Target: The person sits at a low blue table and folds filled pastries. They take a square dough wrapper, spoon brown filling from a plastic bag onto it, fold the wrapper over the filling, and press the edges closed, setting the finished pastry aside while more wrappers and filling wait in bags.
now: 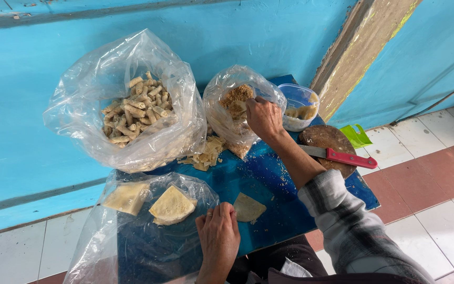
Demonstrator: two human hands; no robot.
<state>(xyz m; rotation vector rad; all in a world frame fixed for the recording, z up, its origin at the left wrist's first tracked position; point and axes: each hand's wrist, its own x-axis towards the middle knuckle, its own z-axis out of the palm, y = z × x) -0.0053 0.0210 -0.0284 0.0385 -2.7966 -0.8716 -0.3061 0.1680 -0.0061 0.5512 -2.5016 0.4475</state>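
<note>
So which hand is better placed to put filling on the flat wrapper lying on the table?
Probably the right hand: it is already inside the bag of crumbly filling. The left hand rests beside the wrapper, likely steadying it.

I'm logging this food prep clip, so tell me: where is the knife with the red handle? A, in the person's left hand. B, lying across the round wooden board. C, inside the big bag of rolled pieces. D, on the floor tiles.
B: the red-handled knife lies across the round wooden board, beside the right forearm, held by neither hand.
</note>
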